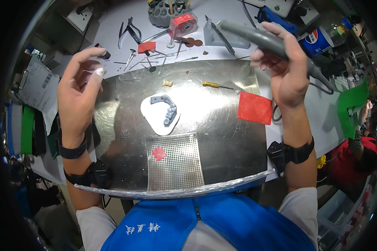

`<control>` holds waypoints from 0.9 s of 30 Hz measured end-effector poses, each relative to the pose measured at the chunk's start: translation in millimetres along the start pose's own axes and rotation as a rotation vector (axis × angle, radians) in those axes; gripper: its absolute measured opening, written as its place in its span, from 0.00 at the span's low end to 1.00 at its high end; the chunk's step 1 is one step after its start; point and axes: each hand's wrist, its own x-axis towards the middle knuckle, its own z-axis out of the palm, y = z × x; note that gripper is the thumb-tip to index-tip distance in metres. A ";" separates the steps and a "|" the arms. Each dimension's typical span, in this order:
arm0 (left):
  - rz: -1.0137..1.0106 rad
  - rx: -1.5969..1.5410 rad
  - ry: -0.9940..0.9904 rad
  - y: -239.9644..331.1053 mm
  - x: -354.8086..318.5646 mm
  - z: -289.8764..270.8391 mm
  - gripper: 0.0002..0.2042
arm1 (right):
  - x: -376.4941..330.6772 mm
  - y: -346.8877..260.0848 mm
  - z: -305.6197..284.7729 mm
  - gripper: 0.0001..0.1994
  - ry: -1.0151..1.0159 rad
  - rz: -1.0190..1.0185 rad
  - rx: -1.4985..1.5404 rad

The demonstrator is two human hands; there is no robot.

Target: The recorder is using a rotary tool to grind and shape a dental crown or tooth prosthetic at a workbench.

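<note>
Head view: the right hand was raised at the right, wrapped around a thick grey tool, whose tip pointed upper left. The left hand was raised at the left, fingers curled, with a small white piece at the thumb tip; could not tell whether it was pinched. Between and below them, a grey tooth model sat on a white plate on the metal board. A yellow-handled screwdriver and a red sheet lay to its right, a perforated tray nearer the body. Pliers, thin rods and a red tape dispenser crowded the paper beyond. The grey tool crossed in front of a pale tray, hiding part of it; fingers covered some of the tool. A grey holder was cut off at the top; a co-worker in red was dim near the right rim.
</note>
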 end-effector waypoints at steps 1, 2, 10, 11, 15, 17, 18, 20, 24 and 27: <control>0.018 0.004 0.005 -5.5 2.2 -3.5 0.11 | 1.0 -5.9 1.4 0.30 0.083 0.015 0.070; 0.019 -0.008 0.007 -11.5 2.3 -4.4 0.11 | 2.4 -10.5 4.8 0.31 0.162 0.026 0.144; -0.081 0.049 0.042 -34.6 -1.9 -9.3 0.09 | 1.1 2.1 -24.3 0.15 0.227 -0.046 0.082; -0.056 0.090 0.043 -33.2 -2.2 -7.8 0.08 | 0.8 2.0 -23.5 0.13 0.222 -0.046 -0.187; -0.074 0.084 0.029 -29.8 -4.2 -5.1 0.08 | 9.2 29.0 -24.0 0.10 -0.149 -0.265 -0.649; -0.075 0.072 0.011 -32.2 -3.2 -2.3 0.08 | 11.3 35.6 -25.2 0.12 -0.162 -0.210 -0.716; -0.079 0.065 -0.005 -32.5 -3.0 -0.9 0.08 | 12.1 37.4 -25.8 0.14 -0.178 -0.154 -0.778; -0.078 0.050 -0.015 -31.4 -3.7 1.9 0.08 | 14.7 41.8 -25.6 0.18 -0.172 -0.153 -0.821; -0.086 0.030 -0.018 -25.5 -7.0 6.2 0.07 | 17.0 47.3 -24.8 0.20 -0.231 -0.173 -0.846; -0.069 -0.002 -0.030 -23.7 -12.8 8.6 0.07 | 14.0 44.6 -18.5 0.21 -0.262 -0.225 -0.988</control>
